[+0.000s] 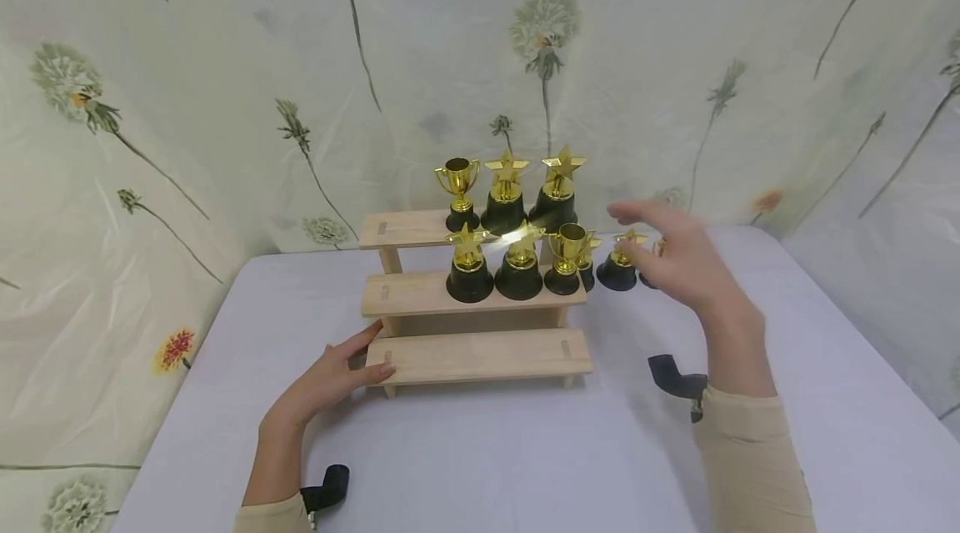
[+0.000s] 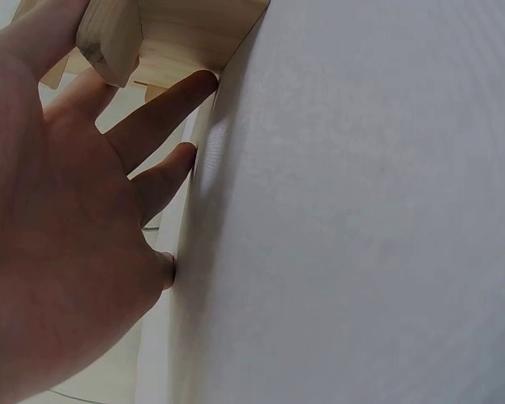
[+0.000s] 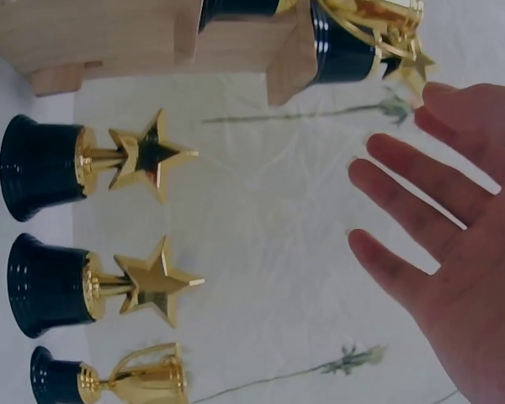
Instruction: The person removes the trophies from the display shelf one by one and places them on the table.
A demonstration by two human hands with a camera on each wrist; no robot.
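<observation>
A three-tier wooden display stand (image 1: 480,355) stands on the table. My left hand (image 1: 322,387) grips the left end of its bottom tier, thumb on the board and index finger behind it; the other fingers spread out near the tabletop in the left wrist view. On the top tier are a gold cup trophy (image 1: 459,183) and two star trophies (image 1: 555,203). Two star trophies (image 1: 469,270) and a cup trophy (image 1: 567,253) stand on the middle tier. My right hand (image 1: 686,262), fingers extended and holding nothing, hovers right of the stand near more trophies.
Right of the stand, two star trophies (image 3: 50,164) and a small cup trophy (image 3: 151,383) stand in a row on the white-covered table (image 1: 510,466). A cloth with dandelion prints (image 1: 442,57) hangs behind the table. Black wrist mounts (image 1: 678,379) stick out from both wrists.
</observation>
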